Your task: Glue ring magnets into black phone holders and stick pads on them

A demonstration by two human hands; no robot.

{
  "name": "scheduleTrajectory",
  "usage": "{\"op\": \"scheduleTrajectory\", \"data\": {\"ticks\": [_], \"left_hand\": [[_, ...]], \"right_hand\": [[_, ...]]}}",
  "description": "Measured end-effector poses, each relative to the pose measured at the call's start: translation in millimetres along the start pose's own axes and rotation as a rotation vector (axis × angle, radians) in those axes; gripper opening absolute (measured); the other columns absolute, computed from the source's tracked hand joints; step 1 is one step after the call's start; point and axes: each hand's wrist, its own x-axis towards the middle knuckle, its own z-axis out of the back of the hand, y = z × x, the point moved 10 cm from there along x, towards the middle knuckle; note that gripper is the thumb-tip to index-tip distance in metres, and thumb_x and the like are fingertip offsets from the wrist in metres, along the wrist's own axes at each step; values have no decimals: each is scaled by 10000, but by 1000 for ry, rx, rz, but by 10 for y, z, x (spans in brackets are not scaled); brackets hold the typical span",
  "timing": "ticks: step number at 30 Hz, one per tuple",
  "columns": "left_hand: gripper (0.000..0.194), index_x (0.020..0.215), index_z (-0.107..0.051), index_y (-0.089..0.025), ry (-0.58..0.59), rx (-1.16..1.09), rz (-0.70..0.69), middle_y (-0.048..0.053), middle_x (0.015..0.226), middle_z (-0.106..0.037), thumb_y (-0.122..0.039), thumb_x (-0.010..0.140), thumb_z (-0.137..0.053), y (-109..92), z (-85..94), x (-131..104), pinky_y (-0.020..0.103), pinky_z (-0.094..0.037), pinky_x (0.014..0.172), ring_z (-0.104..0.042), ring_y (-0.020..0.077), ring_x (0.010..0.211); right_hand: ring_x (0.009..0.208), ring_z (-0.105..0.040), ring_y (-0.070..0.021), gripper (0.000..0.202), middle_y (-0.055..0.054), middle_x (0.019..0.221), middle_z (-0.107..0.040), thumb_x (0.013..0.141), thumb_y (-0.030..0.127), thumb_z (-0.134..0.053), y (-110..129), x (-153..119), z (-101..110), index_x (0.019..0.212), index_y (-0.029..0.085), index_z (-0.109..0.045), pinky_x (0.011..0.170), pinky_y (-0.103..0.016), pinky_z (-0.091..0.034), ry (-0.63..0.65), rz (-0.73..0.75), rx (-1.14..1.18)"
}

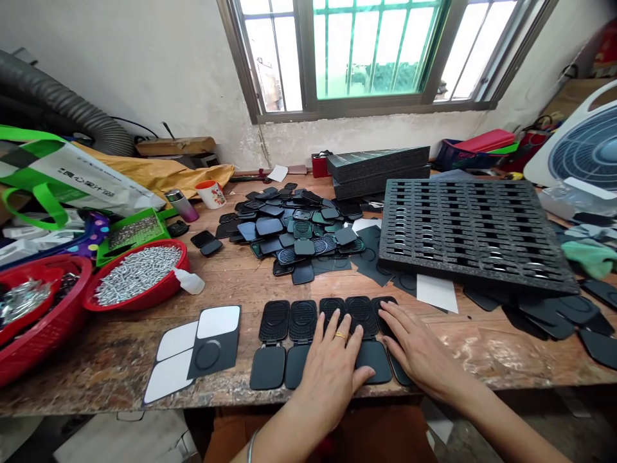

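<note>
Along the wooden table's front edge lies a row of black hinged pads (267,368), each with a ridged upper plate and a smooth lower one. My left hand (332,360), with a ring on one finger, rests spread over the middle pads and hides parts of them. Over the right end of the row lies my right hand (417,344), its fingers stretched out on the last pad. Neither hand grips anything. Left of the row are white-backed sheets (168,379) and a dark sheet with a ring mark (219,354).
Behind the row is a heap of dark plates (270,226). A slotted black foam tray (463,225) stands at the right, near a fan (588,141). Red basins (180,257) of metal parts, a green tray (108,251) and a mug (211,194) are at the left.
</note>
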Motion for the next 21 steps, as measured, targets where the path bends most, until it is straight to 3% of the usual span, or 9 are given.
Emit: {"op": "scheduleTrajectory", "data": {"ticks": [8, 15, 18, 21], "left_hand": [[618, 1337, -457, -185, -32, -47, 1, 132, 1409, -452, -556, 846, -513, -40, 42, -69, 533, -183, 1137, -264, 308, 1380], [663, 1349, -429, -198, -67, -84, 1, 129, 1422, -428, -588, 822, -523, -57, 188, -179, 494, -201, 1139, -242, 290, 1390], [645, 1365, -405, -226, -109, -109, 40, 104, 1454, -386, -570, 832, -524, 74, 377, -298, 453, -218, 1143, -210, 258, 1404], [528, 1311, -462, -248, -181, -134, 149, 75, 1423, -426, -479, 847, -567, 428, 590, -511, 448, -231, 1142, -234, 243, 1396]], "right_hand": [[1267, -436, -278, 397, -148, 1347, -488, 899, 280, -437, -79, 17, -63, 1279, 164, -452, 1018, -478, -418, -28, -64, 43], [1185, -502, -319, 410, -141, 1295, -529, 888, 346, -439, -131, -50, -157, 1269, 195, -461, 965, -510, -435, -90, 41, 54], [1117, -559, -330, 399, -120, 1224, -592, 880, 378, -429, -166, -30, -120, 1238, 225, -515, 924, -519, -464, -133, 38, 119], [1071, -601, -324, 447, -91, 1184, -630, 870, 389, -423, -196, -12, 11, 1300, 285, -486, 870, -484, -511, -184, 3, 204]]}}
